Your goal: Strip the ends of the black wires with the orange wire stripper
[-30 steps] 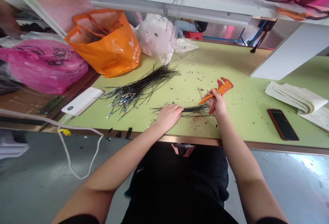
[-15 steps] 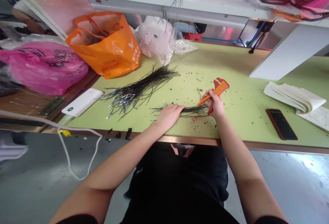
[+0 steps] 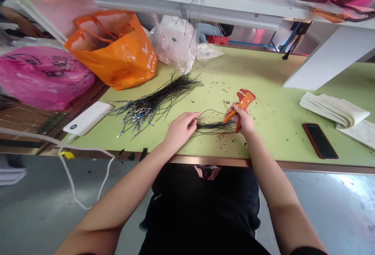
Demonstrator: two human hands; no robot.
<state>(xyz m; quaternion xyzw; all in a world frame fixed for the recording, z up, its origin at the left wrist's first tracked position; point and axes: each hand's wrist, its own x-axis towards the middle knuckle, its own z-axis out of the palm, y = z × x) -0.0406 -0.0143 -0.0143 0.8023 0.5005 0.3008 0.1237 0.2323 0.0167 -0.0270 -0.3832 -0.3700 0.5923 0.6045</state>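
Observation:
My left hand [image 3: 182,128] pinches one thin black wire [image 3: 213,111], which arcs up over a small bundle of black wires [image 3: 213,126] on the green tabletop. In my right hand [image 3: 242,119] are orange-and-red wire strippers [image 3: 245,99], gripped round the handles with the jaws pointing away from me. The handle ends reach over the right end of the small bundle. Farther left lies a larger pile of black wires [image 3: 164,98], many with blue and silvery tips at the near end.
Black scraps are scattered over the tabletop [image 3: 263,130]. A white power bank [image 3: 88,119], an orange bag [image 3: 117,57] and a pink bag [image 3: 43,77] stand left. On the right lie a phone [image 3: 320,141] and a folded paper pad [image 3: 336,108]. A white upright panel [image 3: 325,57] supports the shelf.
My left hand has gone from lying over the small bundle to pinching a single wire, lifted in an arc. My right hand keeps the wire strippers, shifted slightly left in view.

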